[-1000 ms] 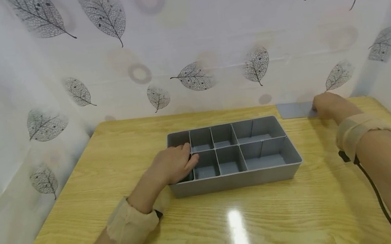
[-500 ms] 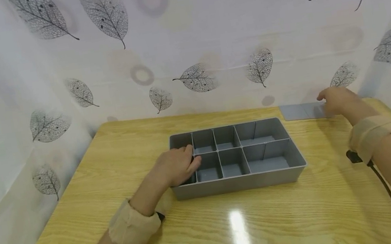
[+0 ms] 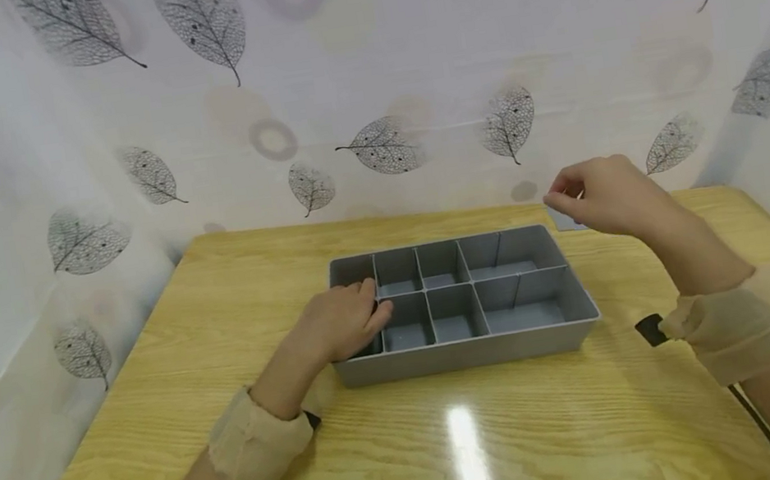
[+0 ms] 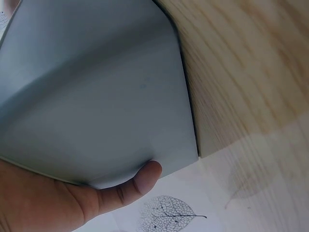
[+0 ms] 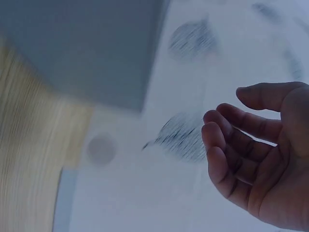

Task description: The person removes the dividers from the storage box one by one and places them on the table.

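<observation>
A grey divided organizer box [image 3: 458,356] lies across the middle of the table. My left hand [image 3: 343,321] grips its left end, the fingers reaching over the left compartments. In the left wrist view a finger [image 4: 145,178] bends over the rim beside the smooth outer wall. My right hand [image 3: 613,193] is in the air beyond the box's back right corner, palm side to the left, fingers loosely bent. The right wrist view shows nothing between those fingers. Behind the right hand, a flat grey panel [image 3: 565,220] on the table is mostly hidden.
The wooden table [image 3: 250,285] ends at the back and sides against a white curtain [image 3: 401,47] with leaf prints. Bands with small cameras and cables are on both wrists, the right cable [image 3: 756,421] trailing along the forearm.
My right hand has left the flat grey panel at the back right, rising and moving left toward the box. The left hand stays on the box's left end.
</observation>
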Available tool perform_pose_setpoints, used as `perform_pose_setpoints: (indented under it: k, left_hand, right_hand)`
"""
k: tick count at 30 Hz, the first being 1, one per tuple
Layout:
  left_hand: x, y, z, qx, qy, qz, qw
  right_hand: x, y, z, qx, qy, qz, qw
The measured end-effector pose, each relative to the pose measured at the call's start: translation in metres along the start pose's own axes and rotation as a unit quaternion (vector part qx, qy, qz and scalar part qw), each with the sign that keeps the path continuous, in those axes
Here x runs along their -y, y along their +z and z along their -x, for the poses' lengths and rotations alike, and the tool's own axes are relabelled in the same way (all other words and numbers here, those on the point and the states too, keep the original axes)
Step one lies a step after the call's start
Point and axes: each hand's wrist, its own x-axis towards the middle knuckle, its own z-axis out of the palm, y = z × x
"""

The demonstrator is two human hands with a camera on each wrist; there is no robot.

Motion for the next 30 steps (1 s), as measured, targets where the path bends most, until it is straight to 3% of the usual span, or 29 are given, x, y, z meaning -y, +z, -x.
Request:
perform_pose_setpoints:
  k: [7, 12, 16, 19, 23, 30]
  left_hand:
    - [-0.005, -0.001, 0.0, -0.003, 0.004, 0.001, 1.0]
    - [-0.004, -0.002, 0.001, -0.001, 0.0, 0.001, 1.0]
    - [-0.002, -0.002, 0.001, 0.0, -0.003, 0.0, 1.0]
    - [0.0, -0.001, 0.001, 0.004, -0.001, 0.003, 1.0]
    - [-0.001, -0.002, 0.001, 0.007, -0.002, 0.006, 1.0]
    - [-0.003, -0.005, 0.003, 0.01, -0.003, -0.003, 0.9999]
  right_hand:
    - [0.056, 0.02, 0.039, -0.021, -0.063, -0.033, 0.9972]
    - [0.077, 0.059, 0.045, 0.041, -0.102, -0.041, 0.9931]
    - [0.087, 0.087, 0.046, 0.1, -0.09, -0.03, 0.9904]
    - [0.09, 0.101, 0.046, 0.115, -0.061, -0.039, 0.9908]
    - [0.09, 0.108, 0.047, 0.102, -0.036, -0.053, 0.9928]
    - [0.089, 0.112, 0.046, 0.076, -0.039, -0.043, 0.9954]
